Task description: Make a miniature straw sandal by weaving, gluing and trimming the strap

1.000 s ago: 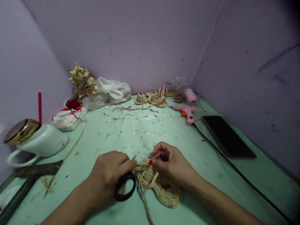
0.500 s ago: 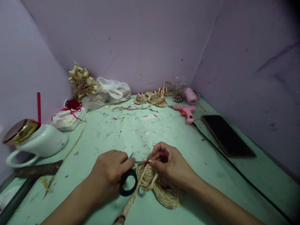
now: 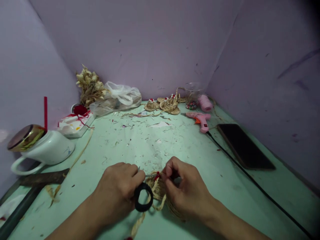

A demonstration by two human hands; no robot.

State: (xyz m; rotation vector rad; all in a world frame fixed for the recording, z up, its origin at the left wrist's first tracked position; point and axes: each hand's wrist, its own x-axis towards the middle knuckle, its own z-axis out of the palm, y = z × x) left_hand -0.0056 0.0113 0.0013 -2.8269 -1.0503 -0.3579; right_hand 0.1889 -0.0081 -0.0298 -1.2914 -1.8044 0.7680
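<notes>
Coil (image 3: 157, 192): toward the worktop's (image 3: 125, 146) near edge, red thread (image 3: 157, 175) at its top | left hand (image 3: 119, 186): our fingers wrap the scissors (image 3: 143, 209), pointed at the thread | right hand (image 3: 185, 186): our fingertips narrow beside the thread; whether they grip it, we cannot tell | glue gun (image 3: 200, 117), phone (image 3: 246, 146): toward the right edge

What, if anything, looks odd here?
Small brown scraps litter the pale green tabletop untidily. The dark hammer-like tool, far left, seems out of place around coiled straw-coloured cord work.
</notes>
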